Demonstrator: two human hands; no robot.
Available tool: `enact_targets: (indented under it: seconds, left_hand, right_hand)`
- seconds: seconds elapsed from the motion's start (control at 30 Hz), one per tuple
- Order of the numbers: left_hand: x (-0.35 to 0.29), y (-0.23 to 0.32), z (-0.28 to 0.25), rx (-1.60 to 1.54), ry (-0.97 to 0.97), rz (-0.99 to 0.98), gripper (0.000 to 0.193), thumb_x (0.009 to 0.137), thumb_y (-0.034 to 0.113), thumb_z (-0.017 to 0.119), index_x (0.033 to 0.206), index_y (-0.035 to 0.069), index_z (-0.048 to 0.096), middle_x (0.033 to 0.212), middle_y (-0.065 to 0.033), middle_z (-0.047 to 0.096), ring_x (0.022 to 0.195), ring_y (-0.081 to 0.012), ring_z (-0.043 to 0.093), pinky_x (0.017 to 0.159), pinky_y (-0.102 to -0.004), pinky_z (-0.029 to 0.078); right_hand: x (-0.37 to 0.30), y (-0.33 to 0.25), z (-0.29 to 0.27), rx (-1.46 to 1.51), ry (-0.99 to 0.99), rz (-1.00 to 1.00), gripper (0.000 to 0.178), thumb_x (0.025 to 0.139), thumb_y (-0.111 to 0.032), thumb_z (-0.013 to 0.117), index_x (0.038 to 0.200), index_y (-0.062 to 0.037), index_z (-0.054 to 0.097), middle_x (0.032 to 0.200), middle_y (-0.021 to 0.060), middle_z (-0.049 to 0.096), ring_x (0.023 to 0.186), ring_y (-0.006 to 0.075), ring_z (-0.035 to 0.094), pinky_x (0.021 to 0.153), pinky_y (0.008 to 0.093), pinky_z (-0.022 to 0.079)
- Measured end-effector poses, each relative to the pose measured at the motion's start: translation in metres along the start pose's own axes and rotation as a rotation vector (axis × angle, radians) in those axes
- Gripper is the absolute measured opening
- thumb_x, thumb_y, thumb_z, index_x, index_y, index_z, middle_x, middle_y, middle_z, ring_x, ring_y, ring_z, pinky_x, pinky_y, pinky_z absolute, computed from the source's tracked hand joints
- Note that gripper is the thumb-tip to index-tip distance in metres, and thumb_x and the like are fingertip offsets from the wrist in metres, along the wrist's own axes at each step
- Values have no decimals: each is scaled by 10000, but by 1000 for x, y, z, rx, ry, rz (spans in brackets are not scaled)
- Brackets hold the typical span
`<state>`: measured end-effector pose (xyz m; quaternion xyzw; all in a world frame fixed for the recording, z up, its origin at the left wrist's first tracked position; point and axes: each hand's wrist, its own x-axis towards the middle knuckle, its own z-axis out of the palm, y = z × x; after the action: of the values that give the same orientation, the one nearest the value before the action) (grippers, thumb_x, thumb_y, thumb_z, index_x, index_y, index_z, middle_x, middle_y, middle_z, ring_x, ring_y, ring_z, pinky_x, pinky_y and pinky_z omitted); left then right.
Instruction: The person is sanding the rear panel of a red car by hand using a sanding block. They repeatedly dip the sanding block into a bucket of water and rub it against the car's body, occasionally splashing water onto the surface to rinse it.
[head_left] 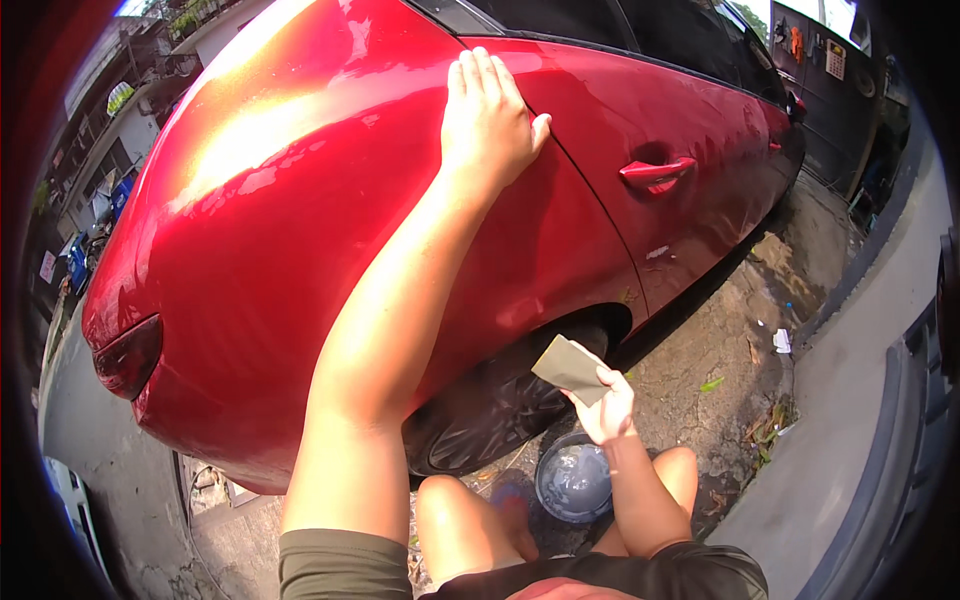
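Left hand point(490, 120) flat, fingers spread, braces on red car panel point(300, 200) above the wheel arch, while right hand point(605, 405) pinches a grey sanding pad point(570, 368) over a water bowl point(573, 480).

Bright sun glares off the red car panel point(250, 130); fisheye edges bend, dark.
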<state>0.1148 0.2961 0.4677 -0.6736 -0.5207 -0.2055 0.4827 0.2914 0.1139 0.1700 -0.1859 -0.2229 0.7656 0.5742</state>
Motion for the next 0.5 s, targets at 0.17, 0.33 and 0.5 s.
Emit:
enact_targets:
  seconds: [0.17,0.33,0.5]
  left_hand:
    - [-26,-39,-18,-65,28,134,771,1036,594,506,1569,43,431,1592,-158,473,1517,-314,388,1266,-484,270]
    - [-50,-80,-49,72,21,-55,861,979,707,521,1571,85,447,1591,-132,488,1518,-325,388,1248,-573,240]
    - [-56,-67,-45,219,-6,-122,942,964,743,502,1553,11,440,1593,-179,468,1512,-368,382,1232,-608,229]
  right_hand:
    - [-62,110,-155,65,369,434,385,956,-9,630,1340,17,608,1302,179,682,1240,355,652,1120,598,490]
    - [-71,185,-319,-409,754,410,285,995,-63,623,1278,-85,647,1221,130,701,1139,304,693,919,535,589]
    - [-96,230,-361,-896,1107,515,307,980,-43,626,1284,-83,639,1210,119,695,1136,288,685,947,535,583]
